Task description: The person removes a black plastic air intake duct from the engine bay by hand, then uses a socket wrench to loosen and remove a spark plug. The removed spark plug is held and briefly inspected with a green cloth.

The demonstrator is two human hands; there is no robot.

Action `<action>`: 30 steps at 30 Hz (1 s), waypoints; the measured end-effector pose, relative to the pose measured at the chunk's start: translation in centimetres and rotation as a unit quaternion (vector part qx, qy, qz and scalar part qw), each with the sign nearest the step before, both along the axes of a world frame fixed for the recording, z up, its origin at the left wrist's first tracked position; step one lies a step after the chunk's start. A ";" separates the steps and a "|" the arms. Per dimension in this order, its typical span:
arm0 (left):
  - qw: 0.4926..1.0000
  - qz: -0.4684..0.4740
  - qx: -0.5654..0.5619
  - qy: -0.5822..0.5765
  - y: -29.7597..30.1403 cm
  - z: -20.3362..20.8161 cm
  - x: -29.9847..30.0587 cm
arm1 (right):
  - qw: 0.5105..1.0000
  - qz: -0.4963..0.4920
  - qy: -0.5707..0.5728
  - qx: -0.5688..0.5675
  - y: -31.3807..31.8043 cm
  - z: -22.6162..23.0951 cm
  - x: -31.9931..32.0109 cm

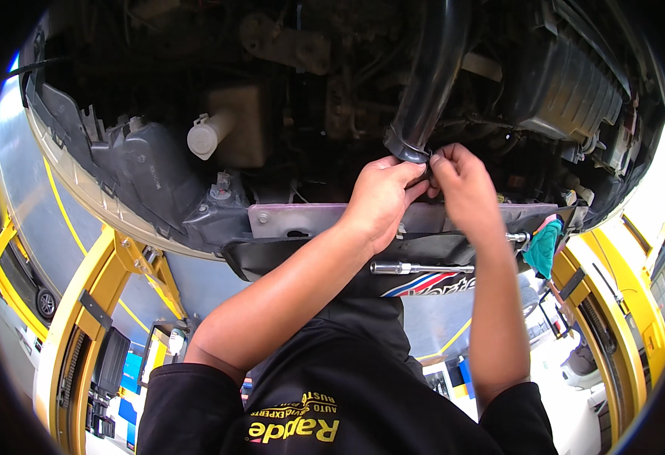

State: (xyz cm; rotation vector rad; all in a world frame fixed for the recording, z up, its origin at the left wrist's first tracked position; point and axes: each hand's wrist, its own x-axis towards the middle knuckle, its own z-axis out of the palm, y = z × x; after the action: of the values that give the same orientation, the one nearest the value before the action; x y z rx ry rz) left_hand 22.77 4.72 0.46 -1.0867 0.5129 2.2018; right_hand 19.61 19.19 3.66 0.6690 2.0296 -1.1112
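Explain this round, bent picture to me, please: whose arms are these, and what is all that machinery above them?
It comes from a wide-angle camera worn on a person's head, so straight edges curve. No robot: two bare hands work on a car's underside, raised on a yellow lift. The left hand and right hand meet at the lower end of a thick black hose, pinching something small at its rim; what exactly is too small to tell. Just below the wrists a chrome socket extension rests on a black underbody panel. A teal rag hangs at the right, and a pale plastic tank sits at the left.
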 end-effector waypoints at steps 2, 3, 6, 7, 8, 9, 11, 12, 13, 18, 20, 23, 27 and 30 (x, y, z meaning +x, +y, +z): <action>1.000 -0.006 -0.005 0.002 0.0 -0.1 0.0 | 0.994 -0.007 -0.077 -0.081 1.3 0.7 -2.0; 1.000 -0.004 -0.004 -0.005 0.0 0.1 0.0 | 0.990 0.024 -0.112 -0.087 1.9 0.5 -2.6; 1.000 0.013 0.005 -0.013 -0.1 0.5 -0.1 | 0.980 0.032 -0.137 -0.143 2.8 -0.3 -3.4; 1.000 0.021 0.010 -0.014 -0.2 0.5 -0.2 | 0.977 0.002 -0.136 -0.167 2.8 -0.5 -3.4; 1.000 0.022 0.009 -0.011 -0.1 0.4 -0.1 | 0.975 -0.010 -0.124 -0.182 3.0 -0.8 -3.1; 1.000 0.026 0.008 -0.008 0.0 0.2 0.0 | 0.974 -0.021 -0.113 -0.197 3.2 -1.2 -2.6; 0.999 0.032 0.007 -0.006 0.1 -0.1 0.2 | 0.980 -0.023 -0.072 -0.185 3.1 -1.7 -1.4; 0.999 0.038 0.007 -0.006 0.1 -0.2 0.3 | 0.988 -0.019 -0.039 -0.148 2.5 -1.6 -0.8; 0.999 0.043 0.008 -0.005 0.1 -0.2 0.3 | 0.994 -0.016 -0.004 -0.110 1.8 -1.3 -0.2; 0.999 0.014 -0.032 -0.010 0.5 0.7 -0.2 | 0.976 -0.087 0.195 0.038 -1.7 -1.6 3.6; 0.999 -0.027 -0.041 -0.015 0.4 0.6 -0.3 | 0.961 -0.094 0.246 0.085 -3.2 -0.9 4.3; 0.998 -0.046 -0.040 -0.004 0.1 0.1 -0.3 | 0.971 -0.046 0.224 0.070 -2.5 -0.5 4.2; 0.995 -0.068 -0.066 0.028 -0.3 0.9 0.0 | 0.981 0.045 0.187 0.036 1.1 0.2 2.3; 0.969 -0.200 -0.132 0.065 -2.2 2.8 -0.3 | 0.991 -0.018 0.114 -0.070 3.9 0.0 1.1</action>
State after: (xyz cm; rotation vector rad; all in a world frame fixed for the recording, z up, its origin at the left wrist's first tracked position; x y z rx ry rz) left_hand 22.50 2.49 3.29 -0.8769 1.0143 1.8891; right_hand 20.75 23.11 3.65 0.5291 2.1102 -1.3908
